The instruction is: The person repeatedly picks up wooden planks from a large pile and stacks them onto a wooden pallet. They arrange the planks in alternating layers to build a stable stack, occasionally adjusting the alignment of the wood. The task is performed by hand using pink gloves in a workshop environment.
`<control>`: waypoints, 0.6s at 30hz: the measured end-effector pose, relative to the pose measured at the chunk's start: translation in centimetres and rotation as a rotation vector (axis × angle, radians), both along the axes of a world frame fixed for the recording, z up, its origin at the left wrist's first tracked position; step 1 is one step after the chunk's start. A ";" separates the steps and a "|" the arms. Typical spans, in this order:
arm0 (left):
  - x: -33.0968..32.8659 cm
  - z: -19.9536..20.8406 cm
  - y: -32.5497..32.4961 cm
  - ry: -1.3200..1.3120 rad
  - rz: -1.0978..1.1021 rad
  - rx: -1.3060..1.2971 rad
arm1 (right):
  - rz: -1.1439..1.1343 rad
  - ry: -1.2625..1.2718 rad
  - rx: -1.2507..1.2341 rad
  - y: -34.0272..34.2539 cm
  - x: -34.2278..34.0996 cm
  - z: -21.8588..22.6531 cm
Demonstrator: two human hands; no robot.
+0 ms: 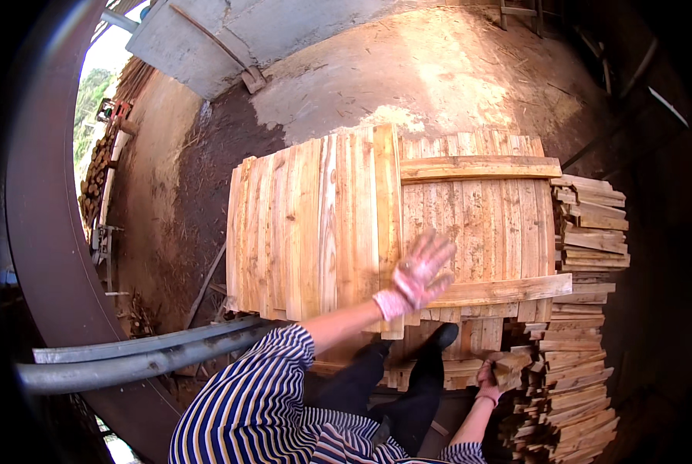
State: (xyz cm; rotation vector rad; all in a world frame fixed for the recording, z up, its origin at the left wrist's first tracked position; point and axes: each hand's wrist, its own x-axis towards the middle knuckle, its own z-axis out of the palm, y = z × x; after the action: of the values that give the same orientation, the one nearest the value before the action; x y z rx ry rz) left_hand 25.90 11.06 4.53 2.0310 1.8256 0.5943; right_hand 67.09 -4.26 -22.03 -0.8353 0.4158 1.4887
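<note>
My left hand (422, 274), in a pinkish stained work glove, hovers over or rests on the stacked boards with its fingers spread; whether it touches the wood is unclear. Under it lies a wide layer of pale wooden boards (307, 224) set side by side. Two crosswise boards, a far one (477, 168) and a near one (508, 290), lie over the right part of the layer. Low on the right, my gloved right hand (487, 380) is closed around the end of a short wooden board (510, 368); part of its grip is hidden.
A tall pile of board ends (578, 371) stands right of the layer. Grey metal rails (145, 359) run at the left beside a dark curved beam (44, 193). A long-handled tool (249, 76) leans on the concrete wall (184, 46). My feet are at the stack's near edge.
</note>
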 end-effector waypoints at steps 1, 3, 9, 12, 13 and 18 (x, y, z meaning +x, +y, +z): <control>0.4 -0.2 -5.3 -0.119 0.049 -0.095 | -0.139 -0.051 -0.174 -1.3 -3.0 5.8; 3.4 0.7 -10.8 -0.358 0.090 -0.193 | 0.125 -0.137 -0.119 -1.3 -5.5 17.4; 14.5 3.6 -5.2 -1.252 0.048 -0.850 | 0.408 -0.766 -0.160 1.9 -0.8 32.8; 18.6 1.1 -2.7 -1.629 -0.026 -0.800 | 0.459 -0.704 -0.102 5.0 -0.4 35.3; 19.3 -1.7 -1.0 -1.745 -0.117 -0.759 | 0.459 -0.744 0.045 5.6 -0.1 35.6; 17.7 -0.9 7.3 -2.038 0.090 -0.800 | 0.862 -0.513 0.294 10.6 -4.4 41.9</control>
State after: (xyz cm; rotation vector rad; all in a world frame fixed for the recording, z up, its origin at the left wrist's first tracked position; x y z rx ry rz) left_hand 43.62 18.41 3.65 0.1584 0.5206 1.0270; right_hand 62.71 6.32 19.87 -1.1802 -0.6141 1.9503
